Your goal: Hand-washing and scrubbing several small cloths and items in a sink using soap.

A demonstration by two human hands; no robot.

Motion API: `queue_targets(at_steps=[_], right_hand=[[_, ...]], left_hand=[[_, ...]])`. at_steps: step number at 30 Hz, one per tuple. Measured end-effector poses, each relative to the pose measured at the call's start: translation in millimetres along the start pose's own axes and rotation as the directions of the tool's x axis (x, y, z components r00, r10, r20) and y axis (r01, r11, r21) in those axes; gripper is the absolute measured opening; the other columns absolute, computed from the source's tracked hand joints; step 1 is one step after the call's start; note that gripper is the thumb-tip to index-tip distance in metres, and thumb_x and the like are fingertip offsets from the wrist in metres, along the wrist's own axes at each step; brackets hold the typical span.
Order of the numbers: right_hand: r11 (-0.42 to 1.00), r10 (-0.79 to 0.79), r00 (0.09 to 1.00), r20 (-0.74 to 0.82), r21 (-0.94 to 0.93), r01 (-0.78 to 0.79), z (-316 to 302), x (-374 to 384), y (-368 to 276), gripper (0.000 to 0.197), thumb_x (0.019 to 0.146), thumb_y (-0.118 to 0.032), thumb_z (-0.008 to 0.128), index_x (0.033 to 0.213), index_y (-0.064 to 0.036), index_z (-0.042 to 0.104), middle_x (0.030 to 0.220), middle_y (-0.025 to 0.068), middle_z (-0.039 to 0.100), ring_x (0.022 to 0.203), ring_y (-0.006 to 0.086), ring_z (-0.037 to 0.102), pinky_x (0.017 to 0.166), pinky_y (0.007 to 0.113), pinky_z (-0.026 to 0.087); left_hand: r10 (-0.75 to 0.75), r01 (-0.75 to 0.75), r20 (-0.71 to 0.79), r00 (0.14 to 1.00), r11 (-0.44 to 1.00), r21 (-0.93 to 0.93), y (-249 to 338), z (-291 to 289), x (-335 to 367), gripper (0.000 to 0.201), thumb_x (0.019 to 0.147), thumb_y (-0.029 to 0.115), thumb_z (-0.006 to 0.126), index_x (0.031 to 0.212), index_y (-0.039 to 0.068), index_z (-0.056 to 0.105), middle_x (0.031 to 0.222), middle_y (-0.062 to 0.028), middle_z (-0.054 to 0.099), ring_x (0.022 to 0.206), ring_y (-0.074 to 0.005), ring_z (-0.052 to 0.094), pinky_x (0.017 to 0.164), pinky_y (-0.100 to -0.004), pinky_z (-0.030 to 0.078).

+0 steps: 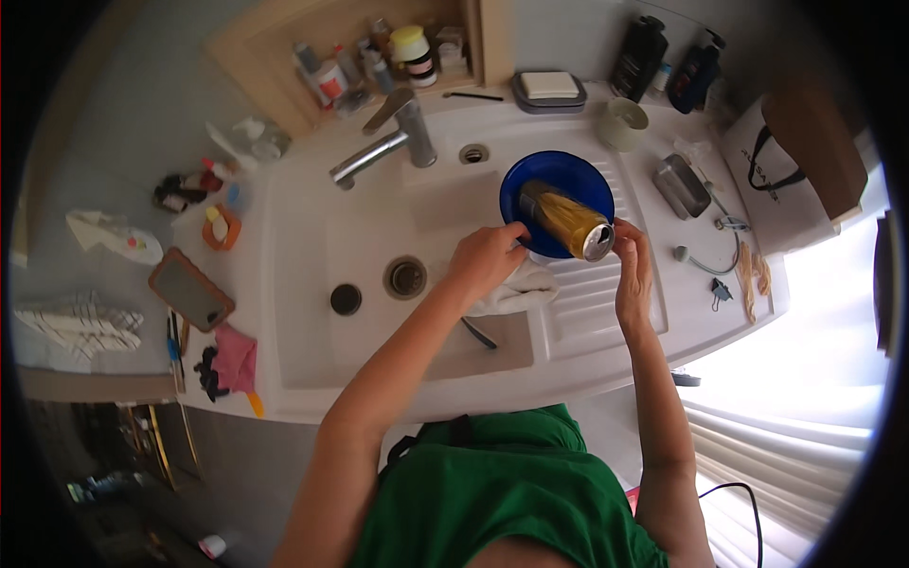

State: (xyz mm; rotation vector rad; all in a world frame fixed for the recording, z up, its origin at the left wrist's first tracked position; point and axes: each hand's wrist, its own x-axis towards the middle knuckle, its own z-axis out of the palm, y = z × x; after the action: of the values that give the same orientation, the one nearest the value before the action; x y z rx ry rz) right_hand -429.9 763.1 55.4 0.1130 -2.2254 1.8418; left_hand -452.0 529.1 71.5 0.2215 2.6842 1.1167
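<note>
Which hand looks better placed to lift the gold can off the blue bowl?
Probably the right hand: its fingers touch the gold can at its silver end. The left hand sits at the blue bowl rim, over a white cloth.

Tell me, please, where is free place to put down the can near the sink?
Free: the basin floor left of the drain, and the ribbed drainboard below both hands. Crowded: the left counter around the phone, and the right edge beside the metal box.
</note>
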Motion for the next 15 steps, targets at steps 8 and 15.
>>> queue_targets(at_steps=[8,15], right_hand=[[0.984,0.139,0.956,0.258,0.071,-0.162,84.4,-39.7,-3.6,0.023,0.095,-0.011,0.056,0.115,-0.0007,0.052,0.102,0.0081,0.061,0.088,0.0144,0.059,0.083,0.026,0.047],[0.943,0.333,0.809,0.484,-0.151,-0.298,191.0,-89.9,37.9,0.04,0.092,-0.018,0.061,0.127,-0.0018,0.049,0.114,0.016,0.062,0.088,0.0193,0.065,0.076,0.031,0.053]], left_hand=[[-0.143,0.143,-0.003,0.99,0.99,-0.001,-94.8,-49.0,-111.8,0.023,0.084,0.018,0.061,0.106,0.012,0.065,0.087,-0.0167,0.068,0.082,-0.0317,0.066,0.075,-0.0387,0.05],[-0.29,0.296,-0.059,0.955,0.936,0.189,-201.3,-51.5,-167.6,0.021,0.084,0.022,0.06,0.102,0.013,0.066,0.088,-0.0138,0.069,0.087,-0.0309,0.065,0.075,-0.0418,0.05]])
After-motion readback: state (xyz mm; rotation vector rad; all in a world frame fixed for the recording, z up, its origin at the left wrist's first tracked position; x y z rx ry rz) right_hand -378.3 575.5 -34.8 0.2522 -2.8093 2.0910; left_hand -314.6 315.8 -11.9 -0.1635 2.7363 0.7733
